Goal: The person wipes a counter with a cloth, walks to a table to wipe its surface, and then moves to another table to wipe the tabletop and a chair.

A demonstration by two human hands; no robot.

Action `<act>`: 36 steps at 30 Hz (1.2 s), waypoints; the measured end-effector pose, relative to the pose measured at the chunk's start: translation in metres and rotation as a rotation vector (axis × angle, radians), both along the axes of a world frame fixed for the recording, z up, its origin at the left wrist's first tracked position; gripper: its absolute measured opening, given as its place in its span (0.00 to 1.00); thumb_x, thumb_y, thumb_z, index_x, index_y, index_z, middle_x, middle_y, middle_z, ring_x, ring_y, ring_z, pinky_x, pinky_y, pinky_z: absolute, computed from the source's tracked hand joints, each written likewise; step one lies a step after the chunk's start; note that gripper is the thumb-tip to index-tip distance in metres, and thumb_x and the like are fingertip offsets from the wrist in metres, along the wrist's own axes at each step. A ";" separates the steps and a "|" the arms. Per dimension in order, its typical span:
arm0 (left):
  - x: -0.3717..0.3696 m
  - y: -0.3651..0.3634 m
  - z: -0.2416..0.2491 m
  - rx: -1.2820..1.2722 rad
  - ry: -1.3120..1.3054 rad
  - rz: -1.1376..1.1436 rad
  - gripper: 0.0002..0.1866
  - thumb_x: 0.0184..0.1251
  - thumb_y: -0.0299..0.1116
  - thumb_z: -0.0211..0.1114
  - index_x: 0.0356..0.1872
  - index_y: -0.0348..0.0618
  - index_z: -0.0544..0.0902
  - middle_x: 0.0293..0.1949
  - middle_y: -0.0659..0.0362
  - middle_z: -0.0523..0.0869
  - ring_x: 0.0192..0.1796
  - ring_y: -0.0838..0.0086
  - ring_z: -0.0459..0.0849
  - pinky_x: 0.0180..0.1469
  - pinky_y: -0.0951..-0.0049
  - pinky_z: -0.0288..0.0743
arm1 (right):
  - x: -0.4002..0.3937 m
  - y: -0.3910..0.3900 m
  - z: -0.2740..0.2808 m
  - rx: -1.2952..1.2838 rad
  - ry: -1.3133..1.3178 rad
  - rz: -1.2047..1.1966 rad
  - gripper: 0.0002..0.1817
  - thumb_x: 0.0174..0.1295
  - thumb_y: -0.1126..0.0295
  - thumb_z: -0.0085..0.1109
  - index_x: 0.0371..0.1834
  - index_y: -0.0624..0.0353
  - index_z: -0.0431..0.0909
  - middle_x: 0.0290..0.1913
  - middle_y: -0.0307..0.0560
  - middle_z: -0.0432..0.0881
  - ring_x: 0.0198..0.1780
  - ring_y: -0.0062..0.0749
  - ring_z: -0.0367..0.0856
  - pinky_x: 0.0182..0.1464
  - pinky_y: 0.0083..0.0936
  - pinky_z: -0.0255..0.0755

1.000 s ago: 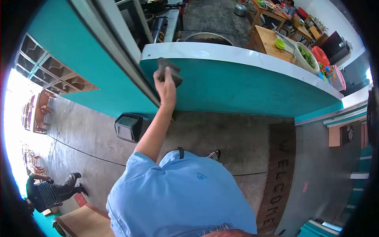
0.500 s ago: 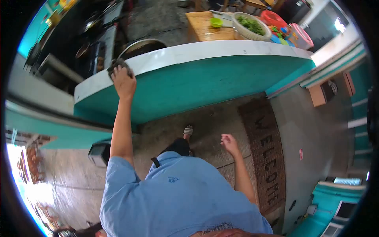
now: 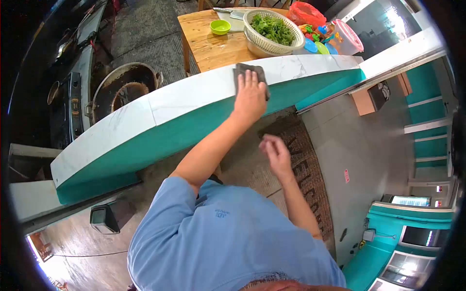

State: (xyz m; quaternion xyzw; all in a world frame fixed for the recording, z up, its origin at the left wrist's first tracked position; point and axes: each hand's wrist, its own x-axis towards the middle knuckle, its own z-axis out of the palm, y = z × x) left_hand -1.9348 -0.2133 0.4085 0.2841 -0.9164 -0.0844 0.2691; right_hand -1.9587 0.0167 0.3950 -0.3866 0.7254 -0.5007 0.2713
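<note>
My left hand (image 3: 251, 97) presses a dark grey cloth (image 3: 240, 72) onto the white marble-look ledge (image 3: 194, 92), right of its middle. The fingers lie over the cloth, which hangs slightly past the ledge's near edge. Below the ledge, over the floor, my right hand (image 3: 277, 154) hovers with fingers apart and slightly curled, touching nothing.
Beyond the ledge, a wooden table (image 3: 196, 41) bears a green bowl (image 3: 220, 27), a basket of leafy greens (image 3: 273, 31) and a pink-rimmed tub (image 3: 348, 36). A large pot (image 3: 101, 99) stands behind the ledge at left. A welcome mat (image 3: 315, 179) lies on the floor.
My left hand and the cloth have moved right along the ledge, from its left part to right of the middle. My right hand has risen nearer the ledge, and the view has shifted.
</note>
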 end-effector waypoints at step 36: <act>-0.148 -0.018 0.061 0.415 0.148 0.013 0.06 0.72 0.22 0.59 0.46 0.34 0.82 0.67 0.43 0.79 0.74 0.46 0.72 0.75 0.50 0.64 | -0.536 -0.157 0.033 0.225 1.078 0.030 0.32 0.75 0.57 0.48 0.80 0.53 0.61 0.81 0.45 0.61 0.83 0.49 0.52 0.81 0.56 0.45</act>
